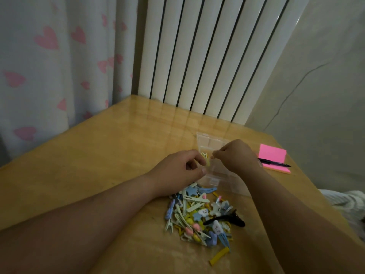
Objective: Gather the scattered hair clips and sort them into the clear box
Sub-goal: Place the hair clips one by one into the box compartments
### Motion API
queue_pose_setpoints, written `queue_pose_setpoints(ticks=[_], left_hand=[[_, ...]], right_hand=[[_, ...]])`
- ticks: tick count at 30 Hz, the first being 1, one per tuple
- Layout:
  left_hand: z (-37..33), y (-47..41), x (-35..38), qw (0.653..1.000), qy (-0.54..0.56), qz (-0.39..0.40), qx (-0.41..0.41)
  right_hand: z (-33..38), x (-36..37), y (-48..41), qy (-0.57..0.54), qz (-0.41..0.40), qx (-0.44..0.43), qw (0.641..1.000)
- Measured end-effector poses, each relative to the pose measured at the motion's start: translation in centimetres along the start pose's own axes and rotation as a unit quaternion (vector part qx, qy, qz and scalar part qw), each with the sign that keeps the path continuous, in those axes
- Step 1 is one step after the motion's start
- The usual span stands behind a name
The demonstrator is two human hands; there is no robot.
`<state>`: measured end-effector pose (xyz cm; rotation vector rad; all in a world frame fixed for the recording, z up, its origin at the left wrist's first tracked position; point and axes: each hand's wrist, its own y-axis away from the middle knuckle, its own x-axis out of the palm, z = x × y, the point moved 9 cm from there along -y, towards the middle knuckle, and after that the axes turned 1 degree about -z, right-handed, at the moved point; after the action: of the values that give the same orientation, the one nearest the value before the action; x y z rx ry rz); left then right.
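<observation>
A pile of small hair clips (201,216) in blue, yellow, white and pink lies on the wooden table (94,151), with one long black clip (227,219) at its right side. Just beyond the pile stands the clear box (213,143) with divided compartments. My left hand (177,172) hovers at the box's left edge and pinches yellow clips (205,158). My right hand (235,155) is over the box, its fingertips pinched together close to those clips; what it pinches is too small to tell.
A pink sticky-note pad (273,156) with a black pen (274,162) across it lies right of the box, near the table's right edge. A white radiator (207,56) stands behind the table, and a heart-print curtain (49,66) hangs at the left.
</observation>
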<state>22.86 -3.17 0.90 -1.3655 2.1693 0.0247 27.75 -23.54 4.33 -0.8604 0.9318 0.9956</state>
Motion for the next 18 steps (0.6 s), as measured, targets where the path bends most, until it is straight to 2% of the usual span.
queue_pose_setpoints(ticks=[4,8,13,18], left_hand=[[0.1,0.0,0.0,1.0,0.003,-0.005,0.001],[0.1,0.0,0.0,1.0,-0.001,-0.002,-0.001],[-0.2,0.1,0.0,1.0,-0.012,0.004,0.003],[-0.3,0.2,-0.1,1.0,-0.019,0.005,0.002]], right_hand=[[-0.4,-2.2,2.5,-0.04,-0.099,-0.039,0.994],[-0.6,-5.2,6.2,-0.102,-0.163,-0.096,0.977],[-0.8,-6.2,9.2,-0.144,-0.157,-0.143,0.967],[0.6,-6.0,10.6,-0.136,-0.102,-0.201,0.965]])
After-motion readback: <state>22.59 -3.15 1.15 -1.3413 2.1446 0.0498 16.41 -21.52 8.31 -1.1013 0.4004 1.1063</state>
